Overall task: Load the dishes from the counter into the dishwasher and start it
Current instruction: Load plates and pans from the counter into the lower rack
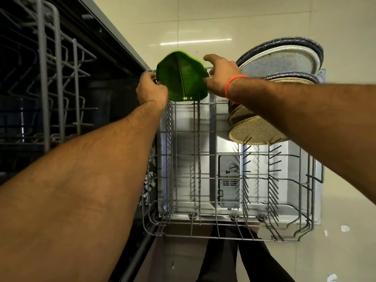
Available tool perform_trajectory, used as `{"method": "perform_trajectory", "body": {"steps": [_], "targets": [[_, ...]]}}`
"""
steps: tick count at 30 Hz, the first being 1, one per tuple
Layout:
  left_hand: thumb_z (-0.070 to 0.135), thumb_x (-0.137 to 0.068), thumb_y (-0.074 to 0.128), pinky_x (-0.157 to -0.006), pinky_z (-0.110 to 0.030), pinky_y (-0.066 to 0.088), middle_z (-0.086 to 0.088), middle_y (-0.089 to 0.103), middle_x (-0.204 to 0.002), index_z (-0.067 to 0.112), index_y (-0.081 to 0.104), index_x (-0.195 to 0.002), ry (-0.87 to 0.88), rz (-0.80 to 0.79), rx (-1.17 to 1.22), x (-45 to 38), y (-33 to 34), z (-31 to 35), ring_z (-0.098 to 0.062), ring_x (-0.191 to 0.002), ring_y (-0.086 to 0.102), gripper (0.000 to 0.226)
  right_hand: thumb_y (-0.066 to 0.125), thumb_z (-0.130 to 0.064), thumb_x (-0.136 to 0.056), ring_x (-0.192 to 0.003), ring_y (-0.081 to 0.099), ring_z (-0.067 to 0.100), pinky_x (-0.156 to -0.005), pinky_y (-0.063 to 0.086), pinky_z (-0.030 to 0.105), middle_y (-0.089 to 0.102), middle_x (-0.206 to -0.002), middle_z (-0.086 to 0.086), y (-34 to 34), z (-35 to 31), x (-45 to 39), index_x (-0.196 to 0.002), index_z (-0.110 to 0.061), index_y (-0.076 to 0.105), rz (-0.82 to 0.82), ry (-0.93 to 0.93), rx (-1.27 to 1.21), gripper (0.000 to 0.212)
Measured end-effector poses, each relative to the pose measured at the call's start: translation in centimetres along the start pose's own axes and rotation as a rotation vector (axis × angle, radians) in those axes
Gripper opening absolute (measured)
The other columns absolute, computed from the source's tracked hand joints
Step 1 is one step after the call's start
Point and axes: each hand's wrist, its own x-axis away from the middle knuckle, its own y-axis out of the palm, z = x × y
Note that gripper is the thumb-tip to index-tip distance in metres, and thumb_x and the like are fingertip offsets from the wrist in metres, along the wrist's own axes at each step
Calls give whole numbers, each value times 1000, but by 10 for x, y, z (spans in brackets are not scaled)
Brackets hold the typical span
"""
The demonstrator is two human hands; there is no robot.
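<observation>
A: Dishwasher lower rack (pixel 223 200) is pulled out over the open door; I see it from above, its wire tines mostly bare at the near end.

B: Where's the dish I'm handling?

A: A green leaf-shaped plate (pixel 182 76) stands on edge at the far left end of the rack, its lower rim down among the wires. My left hand (pixel 151 89) is at the plate's left edge, fingers curled in against it, gripping that side as far as I can judge. My right hand (pixel 218 75) is at the plate's right edge: some fingers bent onto the rim, the index finger stretched out above it.

B: Anything else loaded?

A: On the far right side, yes. Two large grey speckled plates (pixel 282 58) with dark rims stand on edge at the far end, and nearer to me two beige speckled plates (pixel 252 130) lean between the tines. My right forearm, with an orange wristband (pixel 234 86), crosses in front of them.

B: And the left?

A: The dark dishwasher tub, with the upper rack (pixel 59 64) showing, bare wire as far as I can tell. Pale floor tiles (pixel 223 21) lie beyond.
</observation>
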Motion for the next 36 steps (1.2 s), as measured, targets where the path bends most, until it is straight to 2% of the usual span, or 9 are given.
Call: {"method": "perform_trajectory", "body": {"steps": [7, 13, 17, 19, 22, 25, 29, 33, 36], "targets": [[7, -99, 58, -94, -14, 36, -1, 53, -145, 23, 52, -144, -2, 73, 90, 36, -6, -6, -16, -129, 53, 48, 67, -15, -94, -122, 59, 28, -103, 49, 38, 57, -140, 13, -1, 8, 26, -155, -28, 33, 24, -2, -104, 71], [1, -96, 57, -92, -20, 45, -3, 51, -150, 25, 44, -151, -85, 19, 86, 60, -10, -32, -21, -130, 55, 62, 64, -18, -95, -122, 59, 32, -102, 48, 37, 59, -138, 14, 5, 7, 44, -154, -24, 34, -6, -43, -52, 67], [3, -96, 57, -100, -28, 49, -1, 58, -141, 24, 49, -148, -65, 25, 108, 48, -13, -42, -20, -125, 58, 56, 62, -17, -95, -116, 60, 28, -82, 46, 22, 56, -141, 13, 3, -2, 31, -154, -21, 33, -1, -41, -2, 66], [7, -100, 58, -101, -24, 48, 0, 59, -139, 22, 53, -145, -33, 56, 146, 40, -14, -37, -16, -125, 58, 48, 61, -17, -96, -111, 59, 24, -75, 43, 14, 54, -142, 10, 0, -9, 21, -155, -21, 32, 11, -39, 8, 65], [9, -101, 59, -93, -16, 50, 7, 65, -115, 21, 61, -137, 5, 68, 239, 27, -15, -19, -8, -106, 62, 38, 60, -12, -95, -115, 60, 27, -87, 53, 27, 57, -138, 13, -2, -21, 3, -148, -18, 46, 22, -23, 14, 55], [8, -99, 62, -74, -10, 54, 9, 67, -100, 18, 70, -126, 75, 5, 197, 15, -12, 1, -4, -88, 62, 29, 59, -11, -96, -109, 65, 30, -95, 55, 39, 66, -123, 16, -1, -31, -8, -132, -9, 61, -33, 11, 111, 37], [6, -97, 63, -65, -4, 46, 9, 67, -90, 16, 76, -109, 100, 49, 158, 5, -12, 21, -7, -89, 66, 21, 55, -8, -99, -112, 64, 30, -96, 53, 37, 67, -123, 16, 3, -32, -9, -131, -8, 63, -13, -9, 127, 33], [6, -100, 59, -55, 0, 41, 10, 63, -88, 16, 74, -107, 106, 60, 134, 11, -12, 16, -1, -82, 60, 19, 52, -9, -100, -114, 62, 31, -92, 50, 35, 65, -126, 15, 5, -34, -8, -131, -9, 62, -9, -36, 152, 32], [7, -101, 59, -53, 0, 38, 12, 61, -87, 15, 74, -109, 114, 69, 119, 11, -11, 15, -4, -87, 61, 18, 53, -9, -99, -112, 63, 31, -91, 50, 36, 66, -124, 15, 7, -34, -11, -129, -10, 63, 12, -31, 160, 32]]}}
